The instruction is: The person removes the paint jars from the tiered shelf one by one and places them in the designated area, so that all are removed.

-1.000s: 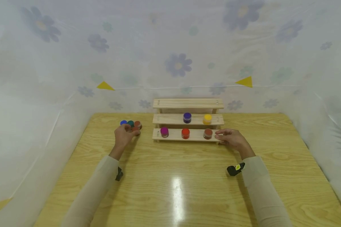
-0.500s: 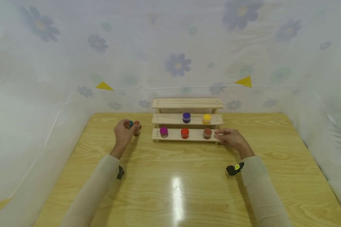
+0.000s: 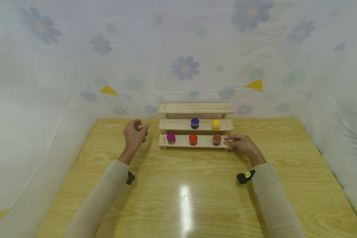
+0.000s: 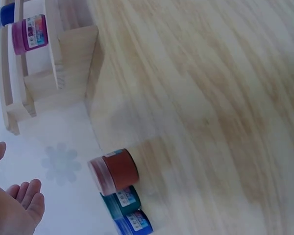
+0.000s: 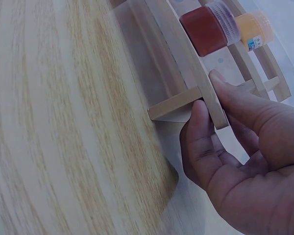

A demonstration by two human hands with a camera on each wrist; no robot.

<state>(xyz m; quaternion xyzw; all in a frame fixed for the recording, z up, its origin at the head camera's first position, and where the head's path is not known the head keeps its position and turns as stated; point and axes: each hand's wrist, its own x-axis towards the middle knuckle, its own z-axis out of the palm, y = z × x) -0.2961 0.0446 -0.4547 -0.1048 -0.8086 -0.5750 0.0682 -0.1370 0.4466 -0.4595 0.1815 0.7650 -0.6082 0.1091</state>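
Note:
My left hand [image 3: 134, 135] hovers over a small group of paint jars at the left, thumb and fingers apart and nothing seen between them. In the left wrist view a brown paint jar [image 4: 120, 170], a green paint jar [image 4: 122, 201] and a blue paint jar [image 4: 137, 223] stand close together; the head view mostly hides them behind the hand. With thumb and fingers, my right hand [image 3: 242, 146] pinches the right end of the lowest shelf of a three-step wooden rack [image 3: 196, 108]. Beside those fingers stands another brown jar [image 3: 216, 140].
On the lowest shelf are also a magenta jar [image 3: 171, 138] and a red jar [image 3: 193, 139]. The middle shelf bears a violet jar [image 3: 194, 123] and a yellow jar [image 3: 216, 125]. Behind the wooden table [image 3: 154, 191] hangs a flowered sheet [image 3: 154, 49].
My left hand has moved from the front brown jar toward the back and a little right, its thumb and fingers now spread apart. My right hand stays on the rack.

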